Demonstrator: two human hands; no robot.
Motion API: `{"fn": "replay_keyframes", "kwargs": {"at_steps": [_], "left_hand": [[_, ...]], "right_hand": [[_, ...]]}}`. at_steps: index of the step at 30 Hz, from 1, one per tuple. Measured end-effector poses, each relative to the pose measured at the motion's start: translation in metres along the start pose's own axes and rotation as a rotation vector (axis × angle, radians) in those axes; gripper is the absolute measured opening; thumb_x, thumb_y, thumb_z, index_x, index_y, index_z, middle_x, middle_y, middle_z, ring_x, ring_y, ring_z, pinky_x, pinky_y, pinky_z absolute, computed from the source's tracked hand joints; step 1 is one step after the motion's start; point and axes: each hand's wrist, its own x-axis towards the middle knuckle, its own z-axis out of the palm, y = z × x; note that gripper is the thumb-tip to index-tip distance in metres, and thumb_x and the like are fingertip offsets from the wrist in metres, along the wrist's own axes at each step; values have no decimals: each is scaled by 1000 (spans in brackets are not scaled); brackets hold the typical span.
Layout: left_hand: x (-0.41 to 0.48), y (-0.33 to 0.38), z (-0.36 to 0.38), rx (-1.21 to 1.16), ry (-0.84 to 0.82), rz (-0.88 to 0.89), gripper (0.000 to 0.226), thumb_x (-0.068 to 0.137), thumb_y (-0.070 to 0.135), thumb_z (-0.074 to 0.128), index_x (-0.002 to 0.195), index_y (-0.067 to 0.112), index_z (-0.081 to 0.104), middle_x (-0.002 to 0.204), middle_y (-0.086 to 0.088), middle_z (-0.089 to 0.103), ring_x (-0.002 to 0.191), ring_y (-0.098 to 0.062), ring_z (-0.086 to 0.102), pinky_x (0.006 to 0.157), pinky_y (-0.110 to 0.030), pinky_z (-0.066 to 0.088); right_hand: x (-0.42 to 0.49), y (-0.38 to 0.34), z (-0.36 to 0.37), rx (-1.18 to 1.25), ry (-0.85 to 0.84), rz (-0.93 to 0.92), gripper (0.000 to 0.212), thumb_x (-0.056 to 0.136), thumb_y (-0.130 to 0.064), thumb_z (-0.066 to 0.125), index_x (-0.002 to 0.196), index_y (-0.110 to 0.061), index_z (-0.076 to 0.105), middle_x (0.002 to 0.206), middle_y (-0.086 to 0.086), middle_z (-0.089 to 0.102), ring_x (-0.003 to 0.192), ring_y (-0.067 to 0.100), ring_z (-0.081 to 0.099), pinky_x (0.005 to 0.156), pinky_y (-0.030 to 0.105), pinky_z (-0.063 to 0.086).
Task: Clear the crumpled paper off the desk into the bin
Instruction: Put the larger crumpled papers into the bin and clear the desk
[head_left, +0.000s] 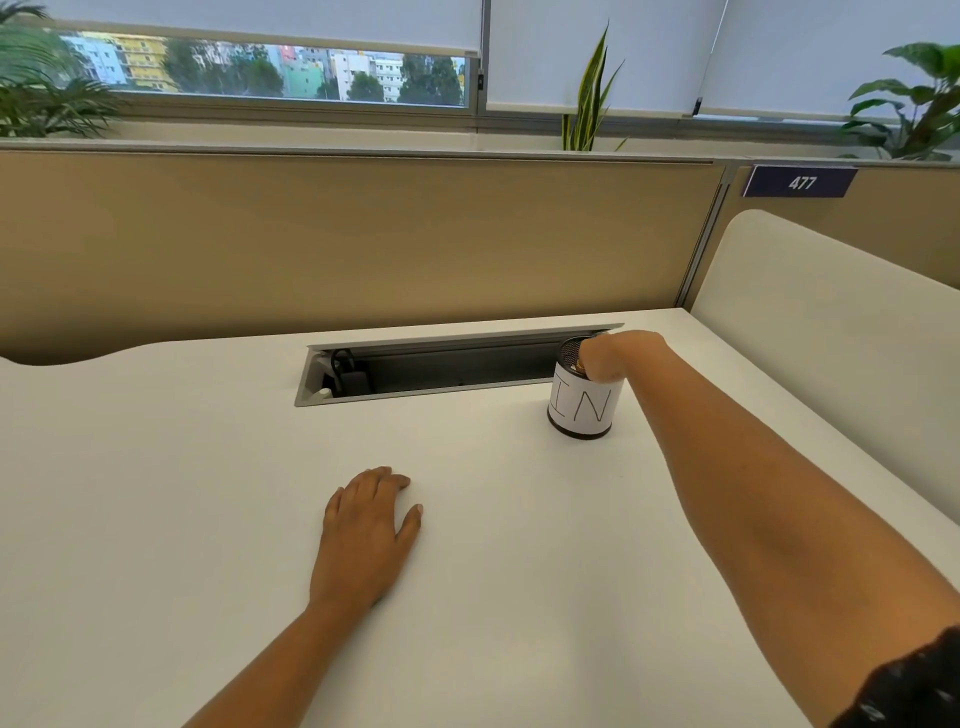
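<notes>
A small round mesh bin (582, 410), wrapped in white paper with hand-drawn letters, stands on the white desk (156, 519) at the right end of the cable slot. My right hand (610, 356) is bent down over the bin's mouth, and its fingers dip inside, out of sight. Something small and pale shows just under them inside the rim. Whether the fingers hold anything is hidden. My left hand (369, 525) lies flat on the desk in the middle, palm down, fingers straight. No crumpled paper shows on the desk surface.
An open grey cable slot (441, 366) with a black plug at its left end runs along the back of the desk. A tan partition (363, 239) closes the back and a white divider (831, 338) the right side. Plants stand on the sill.
</notes>
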Motion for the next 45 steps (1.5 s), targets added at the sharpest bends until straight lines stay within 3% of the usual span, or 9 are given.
{"fn": "replay_keyframes", "kwargs": {"at_steps": [8, 14, 17, 19, 23, 28, 36, 40, 45], "left_hand": [[-1, 1, -1, 1, 1, 4, 32, 92, 34, 46, 121, 21, 50, 135, 1, 47, 130, -17, 38, 114, -37, 24], [-3, 2, -1, 1, -18, 0, 36, 93, 34, 42, 127, 22, 46, 141, 2, 42, 134, -16, 33, 116, -35, 19], [-5, 1, -2, 2, -23, -11, 39, 94, 34, 41, 130, 21, 45, 145, 2, 40, 136, -15, 31, 116, -33, 18], [-8, 2, -2, 6, -30, -14, 40, 95, 34, 40, 132, 21, 43, 146, 2, 38, 137, -15, 29, 116, -33, 17], [-17, 3, -4, -2, -42, -24, 41, 95, 34, 39, 135, 22, 41, 149, 3, 34, 139, -13, 26, 117, -32, 15], [-39, 2, -11, -1, -60, -30, 43, 95, 36, 36, 137, 24, 37, 151, 5, 29, 141, -11, 21, 118, -31, 11], [-89, -11, -28, 69, -92, -26, 47, 95, 44, 29, 141, 31, 26, 155, 10, 19, 144, -8, 11, 118, -32, 6], [-117, -28, -42, 112, -102, -39, 49, 94, 48, 28, 142, 33, 24, 155, 11, 16, 144, -7, 10, 118, -32, 5], [-148, -64, -68, 128, -109, -104, 51, 93, 51, 30, 141, 35, 25, 155, 9, 18, 144, -8, 10, 118, -34, 5]], "right_hand": [[1, 6, 9, 148, 69, -12, 31, 95, -6, 40, 122, 1, 51, 122, 19, 58, 111, 32, 56, 98, 38, 48], [-11, 7, 15, 196, 170, -53, 30, 92, -2, 44, 119, 1, 56, 115, 20, 61, 104, 31, 58, 84, 30, 49], [-21, 11, 18, 196, 218, -62, 28, 93, 0, 39, 112, 5, 59, 102, 21, 61, 86, 27, 54, 62, 27, 44], [-27, 12, 20, 190, 252, -55, 29, 93, 0, 38, 110, 4, 60, 105, 23, 62, 84, 28, 54, 58, 26, 38], [-43, 13, 24, 275, 411, -27, 30, 90, 4, 40, 111, 3, 62, 111, 24, 62, 100, 36, 58, 74, 31, 43], [-79, -12, 50, 593, 677, -14, 34, 83, 12, 41, 105, 2, 66, 116, 24, 57, 109, 36, 54, 93, 35, 43], [-139, -108, 126, 639, 389, -207, 29, 93, -8, 39, 115, -6, 59, 126, 8, 57, 121, 22, 47, 97, 26, 37], [-164, -160, 139, 590, 309, -205, 44, 98, -29, 35, 139, -12, 38, 152, 6, 30, 141, 19, 24, 117, 35, 17], [-197, -219, 144, 561, 263, -256, 51, 98, -41, 28, 145, -20, 25, 158, 1, 14, 146, 17, 7, 119, 45, 3]]}}
